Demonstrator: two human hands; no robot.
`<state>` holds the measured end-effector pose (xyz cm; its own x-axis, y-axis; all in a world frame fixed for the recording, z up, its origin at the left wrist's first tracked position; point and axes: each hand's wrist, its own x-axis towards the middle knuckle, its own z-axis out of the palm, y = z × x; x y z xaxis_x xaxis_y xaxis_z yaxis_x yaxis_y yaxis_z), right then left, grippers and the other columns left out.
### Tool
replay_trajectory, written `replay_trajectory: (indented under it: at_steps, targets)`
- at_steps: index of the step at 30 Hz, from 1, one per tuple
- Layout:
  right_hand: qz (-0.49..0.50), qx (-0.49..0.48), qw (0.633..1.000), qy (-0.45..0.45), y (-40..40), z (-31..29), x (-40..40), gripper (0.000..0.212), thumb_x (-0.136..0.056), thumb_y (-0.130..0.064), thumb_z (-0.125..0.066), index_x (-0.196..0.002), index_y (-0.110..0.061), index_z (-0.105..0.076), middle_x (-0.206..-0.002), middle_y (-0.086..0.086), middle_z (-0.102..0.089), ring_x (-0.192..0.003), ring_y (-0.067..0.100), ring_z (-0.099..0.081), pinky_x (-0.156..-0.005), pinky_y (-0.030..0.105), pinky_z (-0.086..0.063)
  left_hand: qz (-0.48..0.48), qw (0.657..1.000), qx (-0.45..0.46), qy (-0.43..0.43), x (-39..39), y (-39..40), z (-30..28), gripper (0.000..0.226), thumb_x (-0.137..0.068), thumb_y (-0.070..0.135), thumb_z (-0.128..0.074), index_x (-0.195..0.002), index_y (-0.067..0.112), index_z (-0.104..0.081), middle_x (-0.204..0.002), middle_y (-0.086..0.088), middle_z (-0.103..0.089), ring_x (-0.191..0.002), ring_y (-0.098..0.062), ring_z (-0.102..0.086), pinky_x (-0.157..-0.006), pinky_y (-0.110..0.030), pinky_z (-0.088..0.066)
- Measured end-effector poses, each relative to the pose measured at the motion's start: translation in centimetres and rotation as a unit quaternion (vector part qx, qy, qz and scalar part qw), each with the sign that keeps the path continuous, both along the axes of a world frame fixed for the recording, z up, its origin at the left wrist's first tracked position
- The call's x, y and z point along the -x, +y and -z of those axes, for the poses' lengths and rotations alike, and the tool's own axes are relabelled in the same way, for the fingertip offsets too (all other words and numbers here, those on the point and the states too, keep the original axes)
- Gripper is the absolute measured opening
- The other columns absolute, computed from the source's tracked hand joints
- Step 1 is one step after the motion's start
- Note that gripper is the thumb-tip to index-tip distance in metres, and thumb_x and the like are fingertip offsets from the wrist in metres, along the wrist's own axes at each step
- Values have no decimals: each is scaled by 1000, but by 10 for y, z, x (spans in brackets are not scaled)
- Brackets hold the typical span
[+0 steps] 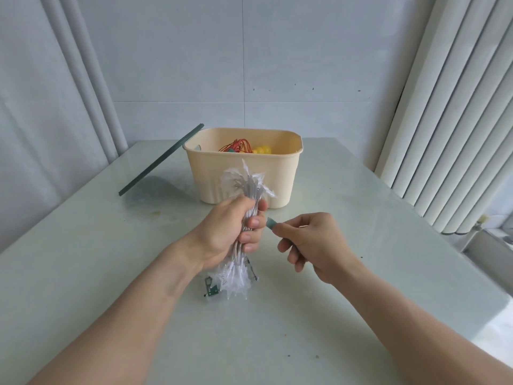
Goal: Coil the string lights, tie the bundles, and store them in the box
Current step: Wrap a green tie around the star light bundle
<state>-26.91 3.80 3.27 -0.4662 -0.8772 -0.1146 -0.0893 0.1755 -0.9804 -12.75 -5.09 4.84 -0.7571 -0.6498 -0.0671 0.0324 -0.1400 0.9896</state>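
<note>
Above the table (pixel 111 273), a coiled bundle of string lights (pixel 248 190) stands upright in the left hand (pixel 230 229), whose fingers wrap its middle. Beside it, the right hand (pixel 313 243) pinches a small green tie (pixel 269 223). Behind stands the cream box (pixel 241 173), with a dark lid (pixel 161 159) leaning on it.

Soft, even daylight fills the room, brightest at the far right, where the surface (pixel 388 245) washes out to white glare near its edge. Shadows are faint; a dim one lies under the leaning lid (pixel 161 159). Focus is fairly sharp throughout. The wide lens bows the curtains (pixel 449 107) and walls at both edges.
</note>
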Motion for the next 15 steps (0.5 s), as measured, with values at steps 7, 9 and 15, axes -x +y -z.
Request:
replay_trajectory:
  at_steps: [7, 9, 15]
  targets:
    - [-20, 41, 997, -67, 2, 0, 4, 24, -89, -16, -74, -74, -3, -62, -57, 7, -63, -42, 15, -54, -40, 24, -45, 22, 994, 99, -46, 7, 8, 7, 29, -109, 21, -33, -116, 4, -55, -70, 2, -42, -52, -11, -33, -50, -25, -37]
    - [-37, 49, 995, -79, 2, 1, 7, 20, -91, -14, -72, -76, -2, -64, -63, 8, -62, -45, 15, -55, -44, 25, -48, 34, 994, 93, -43, 7, 8, 8, 30, -109, 20, -33, -120, 5, -56, -68, 2, -43, -52, -11, -32, -50, -25, -36]
    - [-130, 47, 963, -230, 4, -1, 14, 14, -98, -7, -55, -100, -3, -68, -87, 14, -66, -66, 16, -55, -63, 27, -51, 35, 994, 94, -40, 8, 9, 10, 34, -108, 20, -33, -130, 2, -51, -66, 3, -43, -51, -11, -34, -49, -24, -37]
